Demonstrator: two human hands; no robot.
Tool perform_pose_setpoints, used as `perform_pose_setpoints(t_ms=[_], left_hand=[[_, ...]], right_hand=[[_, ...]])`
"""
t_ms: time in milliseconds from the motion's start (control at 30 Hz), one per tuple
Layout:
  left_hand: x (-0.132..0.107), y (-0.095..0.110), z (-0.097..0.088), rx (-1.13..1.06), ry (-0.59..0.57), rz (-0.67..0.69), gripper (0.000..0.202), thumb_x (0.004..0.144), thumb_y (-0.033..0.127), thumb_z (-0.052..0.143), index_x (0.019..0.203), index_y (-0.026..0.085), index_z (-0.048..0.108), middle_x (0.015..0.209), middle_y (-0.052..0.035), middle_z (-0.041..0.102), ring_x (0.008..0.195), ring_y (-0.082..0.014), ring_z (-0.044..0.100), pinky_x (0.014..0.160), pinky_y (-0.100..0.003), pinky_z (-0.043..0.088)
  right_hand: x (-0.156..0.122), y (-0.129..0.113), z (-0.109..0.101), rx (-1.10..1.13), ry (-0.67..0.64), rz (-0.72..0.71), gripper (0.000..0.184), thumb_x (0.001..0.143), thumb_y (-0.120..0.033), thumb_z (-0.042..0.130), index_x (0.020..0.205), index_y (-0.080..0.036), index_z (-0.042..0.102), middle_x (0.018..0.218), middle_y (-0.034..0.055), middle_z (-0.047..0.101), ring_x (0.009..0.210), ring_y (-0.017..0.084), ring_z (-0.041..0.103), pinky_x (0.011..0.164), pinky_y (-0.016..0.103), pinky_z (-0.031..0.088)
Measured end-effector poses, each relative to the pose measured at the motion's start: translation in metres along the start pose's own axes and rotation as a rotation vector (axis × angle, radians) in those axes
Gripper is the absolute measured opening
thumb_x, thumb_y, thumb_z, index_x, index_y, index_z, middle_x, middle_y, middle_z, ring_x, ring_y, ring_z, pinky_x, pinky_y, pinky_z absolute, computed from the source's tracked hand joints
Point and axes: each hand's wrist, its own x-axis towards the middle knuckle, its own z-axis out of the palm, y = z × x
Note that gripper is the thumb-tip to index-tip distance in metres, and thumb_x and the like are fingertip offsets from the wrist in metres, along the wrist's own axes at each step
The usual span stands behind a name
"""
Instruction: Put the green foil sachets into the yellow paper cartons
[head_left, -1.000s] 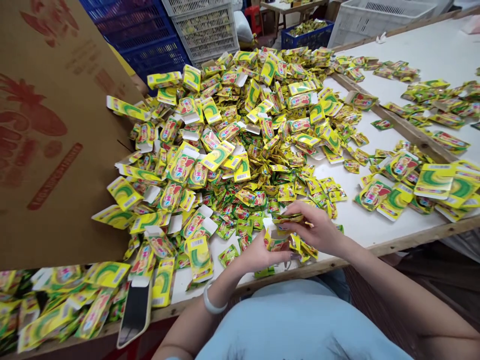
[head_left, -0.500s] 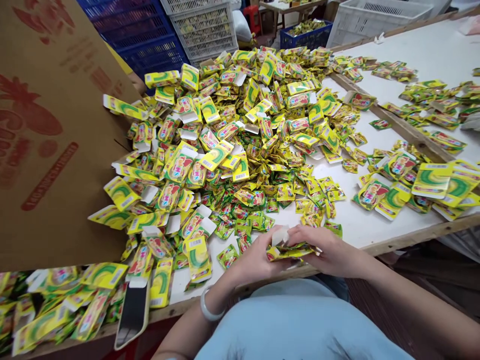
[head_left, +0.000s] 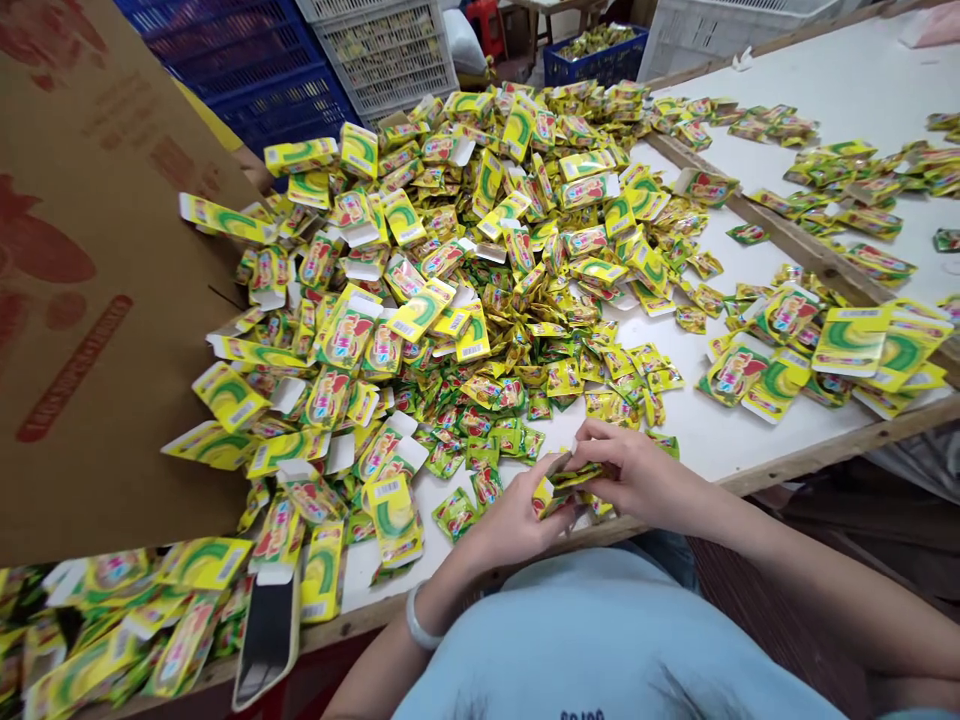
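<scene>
Close to the table's front edge, my left hand (head_left: 517, 512) grips a small yellow candy box (head_left: 541, 494) with its end flap up. My right hand (head_left: 628, 472) is at the box's open end, its fingers closed on small candy packets (head_left: 581, 476) at the mouth. How far the packets are inside is hidden by my fingers. Loose green and yellow packets (head_left: 487, 445) lie just beyond my hands. Farther back, a big heap of yellow boxes (head_left: 424, 310) and packets covers the white table (head_left: 705, 440).
A large brown carton (head_left: 112, 400) stands at the left. A phone (head_left: 268, 630) overhangs the front edge. Several boxes (head_left: 847, 340) lie at the right beside a wooden strip (head_left: 787, 245). Blue crates (head_left: 277, 90) and white crates (head_left: 382, 60) are stacked behind the heap.
The box in my left hand has turned and tilted, and my right fingers have shifted at its open end with the packets. The whole view has moved slightly.
</scene>
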Motion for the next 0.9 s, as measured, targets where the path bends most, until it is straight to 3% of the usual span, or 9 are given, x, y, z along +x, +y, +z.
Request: perform_pose_setpoints(t_ms=[100,200,333,400,500,633,700,800,900], left_hand=[[0.003,-0.002,0.003,0.029,-0.018,0.003,0.045,0.083,0.021,0.063,0.128,0.019,0.056,0.122,-0.0071,0.066,0.112,-0.0245,0.061,0.098,-0.035,0.047],[0.004,-0.006,0.004,0.033,-0.045,-0.030,0.047,0.079,0.018,0.065,0.125,0.017,0.056,0.118,-0.0077,0.068,0.107,-0.0250,0.062,0.094,-0.035,0.049],[0.002,-0.011,-0.001,-0.025,-0.056,-0.055,0.051,0.082,0.025,0.066,0.132,0.019,0.053,0.123,-0.0077,0.066,0.107,-0.0241,0.062,0.095,-0.034,0.049],[0.000,-0.010,-0.003,-0.043,-0.116,-0.056,0.056,0.082,0.027,0.067,0.135,0.020,0.050,0.125,-0.0073,0.064,0.110,-0.0237,0.061,0.097,-0.034,0.048],[-0.002,-0.009,-0.003,-0.040,-0.178,-0.098,0.067,0.080,0.025,0.068,0.141,0.021,0.042,0.133,-0.0075,0.059,0.120,-0.0243,0.056,0.104,-0.035,0.044],[-0.001,-0.010,0.004,-0.166,-0.205,-0.176,0.081,0.077,0.023,0.068,0.148,0.022,0.029,0.138,-0.0086,0.055,0.123,-0.0234,0.056,0.106,-0.037,0.042],[0.001,-0.012,0.009,-0.236,-0.217,-0.166,0.088,0.075,0.026,0.073,0.150,0.024,0.026,0.139,-0.0097,0.054,0.125,-0.0245,0.055,0.108,-0.038,0.042],[0.005,-0.012,0.017,-0.301,-0.183,-0.126,0.096,0.072,0.032,0.080,0.151,0.023,0.026,0.140,-0.0116,0.052,0.129,-0.0272,0.051,0.110,-0.040,0.039],[0.008,-0.011,0.023,-0.409,-0.184,-0.132,0.101,0.075,0.037,0.079,0.154,0.023,0.017,0.130,-0.0125,0.059,0.116,-0.0255,0.061,0.102,-0.040,0.047]], right_hand=[[0.000,-0.011,-0.001,-0.200,-0.105,0.078,0.022,0.082,-0.001,0.058,0.092,-0.018,0.068,0.091,0.0039,0.056,0.071,0.013,0.057,0.064,0.024,0.042],[0.002,-0.020,-0.006,-0.302,-0.244,0.043,0.018,0.085,-0.003,0.055,0.091,-0.017,0.066,0.097,0.0066,0.059,0.063,0.011,0.054,0.058,0.023,0.039],[0.003,-0.008,-0.013,-0.093,-0.151,-0.050,0.018,0.089,-0.011,0.058,0.103,-0.019,0.063,0.094,0.0052,0.064,0.077,0.015,0.060,0.067,0.024,0.045],[0.002,0.002,-0.012,-0.010,-0.132,-0.112,0.011,0.093,-0.014,0.054,0.092,-0.017,0.065,0.084,0.0042,0.064,0.075,0.015,0.059,0.067,0.024,0.045],[-0.002,0.009,-0.009,0.042,-0.201,-0.182,0.028,0.097,-0.013,0.044,0.080,-0.016,0.067,0.085,0.0060,0.066,0.073,0.014,0.060,0.067,0.024,0.045],[-0.014,0.008,-0.009,0.137,-0.298,-0.097,0.025,0.100,-0.019,0.045,0.103,-0.018,0.070,0.104,0.0086,0.069,0.092,0.017,0.065,0.080,0.027,0.049],[-0.022,0.010,-0.004,0.203,-0.321,-0.052,0.018,0.097,-0.022,0.052,0.100,-0.019,0.069,0.098,0.0066,0.069,0.088,0.017,0.065,0.077,0.027,0.050],[-0.031,0.012,0.011,0.234,-0.279,-0.008,0.017,0.095,-0.022,0.054,0.085,-0.019,0.067,0.082,0.0049,0.068,0.074,0.018,0.062,0.066,0.028,0.050],[-0.033,0.009,0.019,0.267,-0.067,0.029,0.023,0.098,-0.025,0.048,0.085,-0.020,0.066,0.081,0.0059,0.069,0.075,0.019,0.063,0.067,0.029,0.051]])
